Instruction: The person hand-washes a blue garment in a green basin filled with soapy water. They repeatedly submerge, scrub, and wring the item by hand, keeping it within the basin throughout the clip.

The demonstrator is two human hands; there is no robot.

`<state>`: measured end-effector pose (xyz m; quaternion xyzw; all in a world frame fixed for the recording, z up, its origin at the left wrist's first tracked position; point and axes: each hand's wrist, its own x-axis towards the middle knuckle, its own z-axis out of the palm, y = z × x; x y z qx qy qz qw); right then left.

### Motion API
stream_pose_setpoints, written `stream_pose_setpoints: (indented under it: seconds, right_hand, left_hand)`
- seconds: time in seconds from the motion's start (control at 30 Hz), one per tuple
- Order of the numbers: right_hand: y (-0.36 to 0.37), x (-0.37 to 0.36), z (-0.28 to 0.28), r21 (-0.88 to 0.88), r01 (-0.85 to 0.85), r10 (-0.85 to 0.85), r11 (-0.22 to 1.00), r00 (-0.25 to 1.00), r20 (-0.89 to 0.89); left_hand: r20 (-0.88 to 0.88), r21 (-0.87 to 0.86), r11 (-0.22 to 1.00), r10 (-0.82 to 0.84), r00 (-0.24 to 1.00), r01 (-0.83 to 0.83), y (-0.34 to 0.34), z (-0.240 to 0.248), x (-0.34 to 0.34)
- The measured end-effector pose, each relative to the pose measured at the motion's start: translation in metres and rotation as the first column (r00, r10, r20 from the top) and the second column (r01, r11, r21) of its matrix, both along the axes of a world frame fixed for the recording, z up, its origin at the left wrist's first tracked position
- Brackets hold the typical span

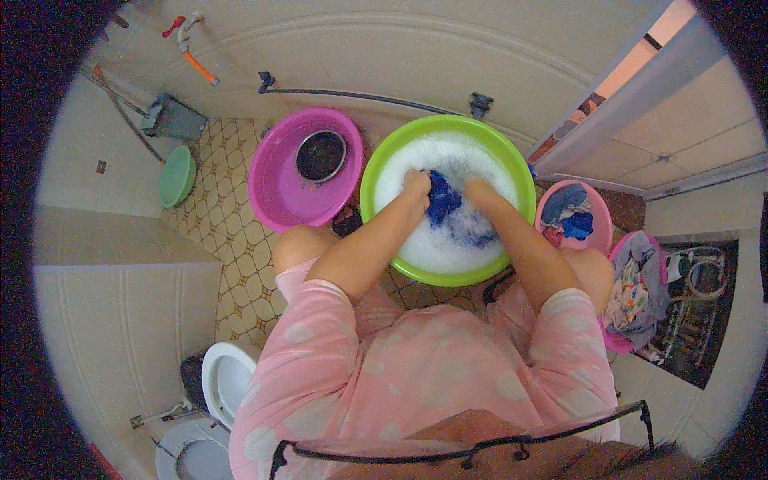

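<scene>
Pink basins (274, 180) flank the green tub (370, 184), left hand (416, 184) gripping blue cloth (443, 198) (right hand (480, 194) in foam (428, 250), grip unclear).

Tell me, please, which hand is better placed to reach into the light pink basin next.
Probably the right hand: it is nearer the light pink basin, while the left hand is farther off, at the blue cloth.

Tub (448, 278) front centre; foam (424, 250), cloth (442, 202), left hand (416, 186), right hand (478, 192) in it. Basin (276, 188) just left, round pan (322, 156) inside. Small bowl (178, 178) far left, at wall (112, 128). Right: 1st pail (606, 220); farther right, nearer body: 2nd pail (618, 345). Clothes (570, 202) in both.
</scene>
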<state>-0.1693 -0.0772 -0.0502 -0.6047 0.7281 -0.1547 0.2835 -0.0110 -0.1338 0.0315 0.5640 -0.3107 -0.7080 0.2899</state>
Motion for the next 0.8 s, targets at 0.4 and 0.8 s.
stream_pose_setpoints:
  seconds: [0.4,0.8]
  right_hand:
    - [0.040,0.106,0.139,-0.583,0.109,0.043,0.805,0.970,0.240]
    - [0.024,0.063,0.160,-0.367,0.229,-0.245,0.902,0.970,0.003]
  left_hand:
    - [-0.460,0.143,0.918,-0.268,0.847,0.369,-0.017,-0.035,0.012]
    - [-0.516,0.164,0.971,-0.068,0.854,0.176,0.038,0.063,-0.002]
